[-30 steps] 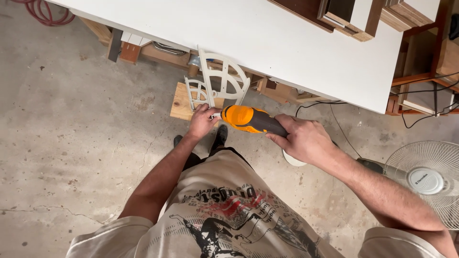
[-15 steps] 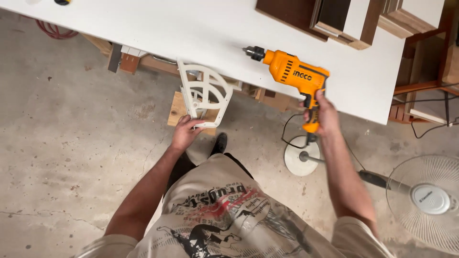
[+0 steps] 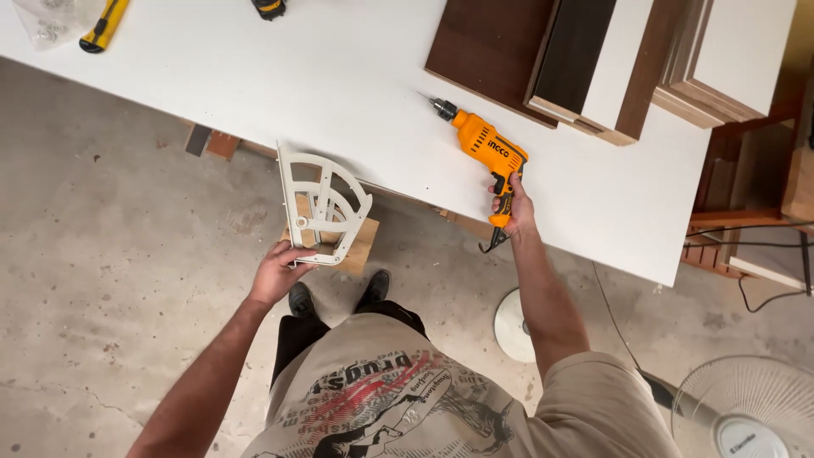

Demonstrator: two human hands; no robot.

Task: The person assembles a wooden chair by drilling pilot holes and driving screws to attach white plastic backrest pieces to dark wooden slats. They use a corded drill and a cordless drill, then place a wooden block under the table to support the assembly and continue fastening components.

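Right hand (image 3: 514, 202): fingers wrapped tight on the handle of the orange drill (image 3: 485, 153). Drill lies on its side on the white table (image 3: 339, 93), near the table's front edge, chuck pointing away from the person toward the dark brown panel (image 3: 492, 51). Handle end and its cable stub reach about to the table edge.

Left hand (image 3: 275, 273): fingers clamped on the lower corner of the white fan-shaped bracket (image 3: 322, 208), held off the table, just below and in front of its front edge. Bracket stands roughly upright, its top reaching up over the table edge. A wooden block (image 3: 360, 246) sits behind it, under the table.

Further back on the table: stacked brown-and-white boards (image 3: 610, 68) beside the dark panel, a yellow utility knife (image 3: 103, 25) and a clear bag of small hardware (image 3: 47, 21) at the far left corner.

Off the table, right of the person on the concrete floor (image 3: 102, 254): a standing fan (image 3: 746, 407) and a round white base (image 3: 513, 326).
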